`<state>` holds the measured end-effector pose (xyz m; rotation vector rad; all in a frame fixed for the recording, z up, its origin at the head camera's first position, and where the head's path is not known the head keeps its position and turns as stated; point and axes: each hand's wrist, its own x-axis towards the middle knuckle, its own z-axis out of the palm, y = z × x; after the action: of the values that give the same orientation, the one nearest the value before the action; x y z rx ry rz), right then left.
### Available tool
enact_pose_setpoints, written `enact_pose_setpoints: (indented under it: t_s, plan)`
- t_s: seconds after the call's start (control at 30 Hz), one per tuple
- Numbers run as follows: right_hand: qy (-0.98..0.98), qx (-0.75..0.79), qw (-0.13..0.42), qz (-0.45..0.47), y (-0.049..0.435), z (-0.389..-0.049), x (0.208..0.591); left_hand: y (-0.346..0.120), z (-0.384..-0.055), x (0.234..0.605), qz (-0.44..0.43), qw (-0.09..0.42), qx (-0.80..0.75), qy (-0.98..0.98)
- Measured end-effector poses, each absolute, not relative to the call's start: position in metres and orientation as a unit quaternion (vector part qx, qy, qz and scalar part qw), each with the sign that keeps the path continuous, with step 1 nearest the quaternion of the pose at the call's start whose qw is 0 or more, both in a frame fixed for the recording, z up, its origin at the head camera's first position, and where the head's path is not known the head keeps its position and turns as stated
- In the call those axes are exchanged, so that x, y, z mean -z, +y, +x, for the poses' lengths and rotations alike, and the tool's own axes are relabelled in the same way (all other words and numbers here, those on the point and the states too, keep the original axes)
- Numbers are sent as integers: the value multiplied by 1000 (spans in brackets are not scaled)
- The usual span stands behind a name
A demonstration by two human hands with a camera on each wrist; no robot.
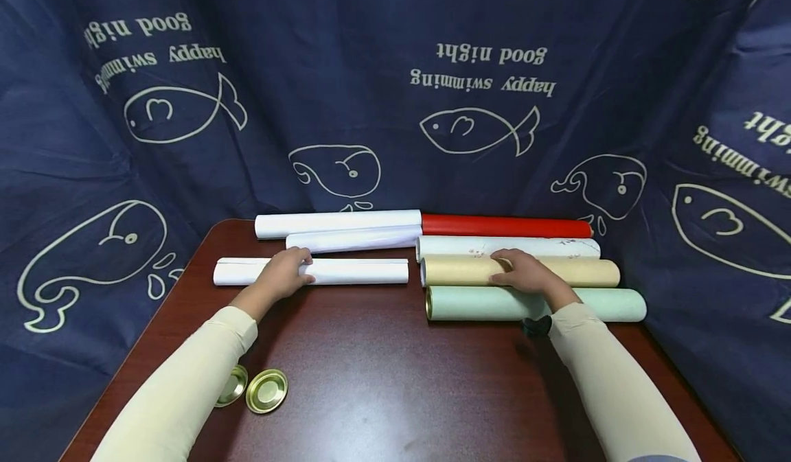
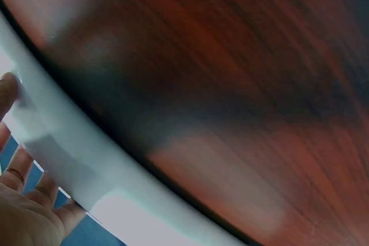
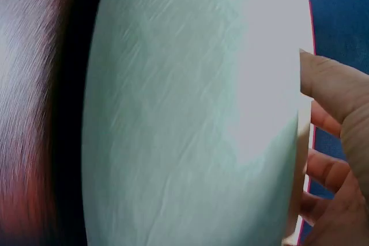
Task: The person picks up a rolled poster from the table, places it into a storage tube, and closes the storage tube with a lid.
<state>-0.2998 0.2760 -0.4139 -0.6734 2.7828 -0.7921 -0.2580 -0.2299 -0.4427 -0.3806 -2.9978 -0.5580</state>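
Note:
My left hand [image 1: 283, 274] grips the nearest white paper roll [image 1: 358, 271] on the left side of the table, thumb on the near side and fingers over the far side. The left wrist view shows that hand [image 2: 34, 211] along the roll's edge. On the right, my right hand [image 1: 524, 270] holds the tan roll [image 1: 457, 271] across its top. Just in front of it lies a pale green roll [image 1: 476, 304], which fills most of the right wrist view and hides much of the tan roll there. A white roll with a floral print [image 1: 445, 247] lies behind the tan one.
Further back are a white roll [image 1: 334, 223], another white roll [image 1: 358, 238] and a red roll [image 1: 507, 226]. Two gold round lids, one [image 1: 267, 390] beside the other [image 1: 232, 386], lie near my left forearm. A dark blue curtain [image 1: 371, 91] surrounds the brown table [image 1: 383, 379].

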Motion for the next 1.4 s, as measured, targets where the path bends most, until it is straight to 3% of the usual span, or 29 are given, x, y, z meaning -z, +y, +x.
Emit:
enact_pose_setpoints:
  t_s: [0.3, 0.63, 0.97, 1.4]
  plan:
    - [948, 236, 131, -169, 264, -307, 419, -228, -249, 445, -131, 67, 148, -978]
    - [956, 191, 150, -162, 264, -313, 423, -228, -247, 451, -122, 41, 207, -970]
    - [957, 176, 134, -189, 267, -321, 429, -239, -244, 464, -186, 118, 201, -955]
    - [957, 173, 135, -191, 272, -326, 429, -240, -244, 467, -214, 123, 239, -939]
